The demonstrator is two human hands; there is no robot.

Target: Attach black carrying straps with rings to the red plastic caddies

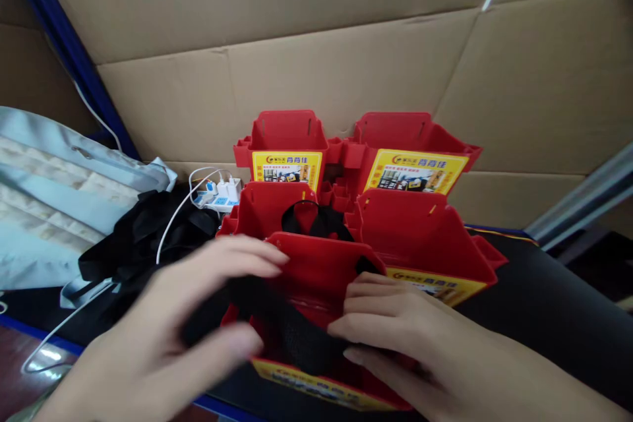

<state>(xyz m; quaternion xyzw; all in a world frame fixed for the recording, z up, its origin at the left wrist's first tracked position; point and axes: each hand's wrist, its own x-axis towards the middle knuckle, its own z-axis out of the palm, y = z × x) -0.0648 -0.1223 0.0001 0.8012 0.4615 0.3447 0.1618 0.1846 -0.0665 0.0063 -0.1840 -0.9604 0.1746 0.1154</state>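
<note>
The nearest red plastic box [316,270] has a yellow printed label along its front and a black webbing strap [301,336] lying across its opening. My left hand [198,316] is at the box's left side, smeared by motion. Its thumb and fingers are spread apart, with the strap's left part between them and no grip visible. At the box's right side, my right hand [395,323] has its fingers curled together on the strap's right end. Its fingertips are partly hidden inside the box.
More red boxes [410,224] with yellow labels stand behind, one with a coiled black strap [316,219] in it. To the left are a power strip [222,194] with plugs and white cables, black straps [133,237] and a light-blue padded item [59,191]. Cardboard [316,79] forms the back wall.
</note>
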